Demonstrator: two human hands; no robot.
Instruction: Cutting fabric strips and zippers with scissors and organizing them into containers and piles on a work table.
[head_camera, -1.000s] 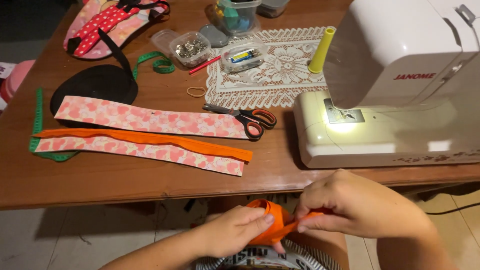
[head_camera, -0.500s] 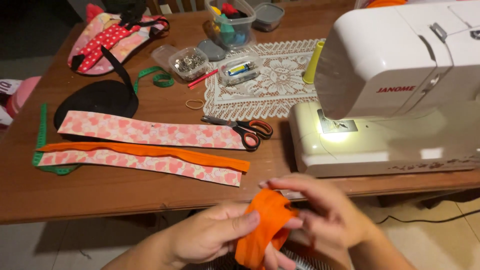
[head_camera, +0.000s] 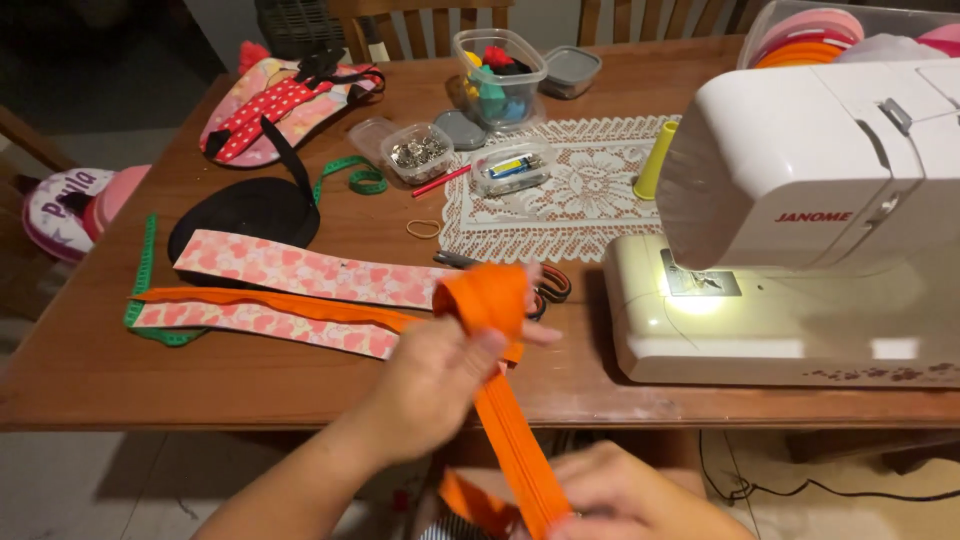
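At the bottom edge, nearest the camera, the right hand (head_camera: 625, 495) pinches the lower end of one orange webbing strap (head_camera: 515, 430), fingers closed on it. Just above, the left hand (head_camera: 440, 385) is closed around the strap's upper part, where the band is folded into a thick loop that rises over the front edge of the bench (head_camera: 250, 385). The strap runs taut and slanted between the two hands; a loose tail hangs below.

On the brown wooden bench, behind the left hand, lie two long flat strips of pink heart-print fabric (head_camera: 300, 270), side by side, with one more orange strap (head_camera: 270, 305) between them. A green measuring tape (head_camera: 145, 280) curves along their left ends. One pair of scissors (head_camera: 545, 285) with dark-and-red handles shows partly behind the folded loop. To the right stands one white sewing machine (head_camera: 800, 210), smooth plastic, its lamp lit over the needle plate.

Further back are one black oval fabric piece (head_camera: 240, 210), one rubber band (head_camera: 423, 228), and one white lace doily (head_camera: 570, 195) carrying a small clear box (head_camera: 512, 165) and a yellow cone spool (head_camera: 655, 160). Beside them sits a clear box of metal hardware (head_camera: 418, 152). At the far edge lie one pink padded piece with red dotted straps (head_camera: 280, 105) and one clear tub (head_camera: 498, 75) of coloured items.
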